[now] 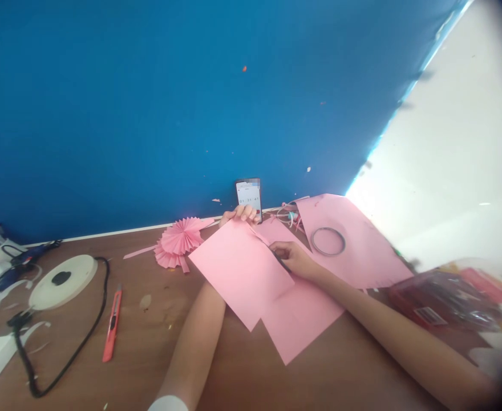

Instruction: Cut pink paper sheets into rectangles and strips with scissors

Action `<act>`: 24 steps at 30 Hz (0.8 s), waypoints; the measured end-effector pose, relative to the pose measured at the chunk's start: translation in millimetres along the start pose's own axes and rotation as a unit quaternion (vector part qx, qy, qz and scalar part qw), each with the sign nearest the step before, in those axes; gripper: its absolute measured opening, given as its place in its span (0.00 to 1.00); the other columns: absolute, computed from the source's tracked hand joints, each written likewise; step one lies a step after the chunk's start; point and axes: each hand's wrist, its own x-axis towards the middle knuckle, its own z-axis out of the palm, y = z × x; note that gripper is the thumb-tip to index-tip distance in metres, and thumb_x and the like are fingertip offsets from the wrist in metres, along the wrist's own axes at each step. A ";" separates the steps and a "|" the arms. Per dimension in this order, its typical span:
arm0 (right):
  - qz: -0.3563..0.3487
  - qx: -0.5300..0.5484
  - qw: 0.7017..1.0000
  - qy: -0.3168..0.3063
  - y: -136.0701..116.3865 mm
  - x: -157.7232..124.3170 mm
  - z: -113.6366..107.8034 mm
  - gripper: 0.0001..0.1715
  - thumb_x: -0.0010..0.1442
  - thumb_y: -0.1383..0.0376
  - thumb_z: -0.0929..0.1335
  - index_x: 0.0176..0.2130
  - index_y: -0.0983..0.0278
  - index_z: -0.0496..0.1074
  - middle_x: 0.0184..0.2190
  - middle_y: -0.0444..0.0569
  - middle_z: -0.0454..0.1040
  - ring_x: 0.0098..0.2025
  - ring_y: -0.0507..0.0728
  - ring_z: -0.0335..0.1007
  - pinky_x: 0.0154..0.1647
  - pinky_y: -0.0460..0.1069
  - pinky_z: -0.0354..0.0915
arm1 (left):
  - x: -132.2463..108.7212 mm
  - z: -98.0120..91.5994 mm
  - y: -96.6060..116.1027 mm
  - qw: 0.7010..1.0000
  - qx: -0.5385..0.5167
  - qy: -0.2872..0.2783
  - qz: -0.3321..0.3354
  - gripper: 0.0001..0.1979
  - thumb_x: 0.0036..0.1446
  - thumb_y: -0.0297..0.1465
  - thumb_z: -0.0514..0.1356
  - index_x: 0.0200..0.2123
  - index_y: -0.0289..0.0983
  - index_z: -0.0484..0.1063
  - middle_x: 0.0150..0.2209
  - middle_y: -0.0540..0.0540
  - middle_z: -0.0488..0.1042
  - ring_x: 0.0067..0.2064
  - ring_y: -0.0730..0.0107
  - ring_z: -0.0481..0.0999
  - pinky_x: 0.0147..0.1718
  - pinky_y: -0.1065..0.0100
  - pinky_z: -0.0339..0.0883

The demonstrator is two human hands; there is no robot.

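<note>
A pink sheet of paper (236, 268) is held up at a slant over the table. My left hand (241, 214) grips its top corner, the fingers folded over the edge and the forearm passing beneath the sheet. At the sheet's right edge my right hand (294, 258) is closed around a slim dark tool (280, 260); most of it is hidden, so its kind cannot be made out. Another pink sheet (302, 328) lies on the table below. Just left of the held paper are pleated pink paper fans (180, 237).
A phone (249, 195) showing a timer leans on the blue wall. Right of my hands, a dark ring (328, 241) rests on more pink paper (362, 257). A red utility knife (113, 325), a white disc with black cable (65, 282) and a plastic-wrapped pack (443, 299) lie around.
</note>
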 end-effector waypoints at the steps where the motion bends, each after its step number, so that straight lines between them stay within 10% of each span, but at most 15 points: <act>1: 0.002 -0.004 1.000 0.002 0.0 0.0 0.0 0.12 0.52 0.62 0.69 0.35 0.67 0.70 0.25 0.43 0.72 0.22 0.47 0.59 0.21 0.43 0.51 | -0.5 -1.2 -0.8 1.000 0.001 0.002 0.001 0.16 0.64 0.40 0.49 0.34 0.35 0.68 0.32 0.46 0.68 0.32 0.73 0.66 0.34 0.67 0.65; 5: -0.007 -0.014 1.000 0.013 0.2 0.1 0.1 0.13 0.52 0.60 0.69 0.36 0.67 0.71 0.26 0.44 0.71 0.23 0.48 0.61 0.22 0.44 0.53 | -2.5 -4.4 -0.1 1.000 0.000 0.000 0.005 0.14 0.63 0.40 0.51 0.42 0.36 0.69 0.41 0.44 0.70 0.36 0.73 0.70 0.37 0.66 0.68; 14: 0.010 0.008 1.000 0.006 -6.1 0.5 1.1 0.12 0.50 0.61 0.70 0.33 0.67 0.70 0.24 0.42 0.71 0.24 0.48 0.62 0.25 0.44 0.58 | -9.4 0.4 12.7 0.999 -0.028 -0.026 0.008 0.21 0.66 0.36 0.41 0.19 0.37 0.50 0.16 0.51 0.49 0.22 0.73 0.51 0.30 0.66 0.56; 24: 0.001 0.005 1.000 0.007 -0.1 1.5 -0.4 0.13 0.51 0.60 0.70 0.34 0.67 0.70 0.25 0.43 0.72 0.24 0.49 0.63 0.26 0.44 0.58 | 2.6 1.7 3.5 1.000 -0.020 -0.006 -0.021 0.22 0.64 0.43 0.46 0.22 0.36 0.58 0.18 0.54 0.56 0.21 0.77 0.54 0.26 0.70 0.57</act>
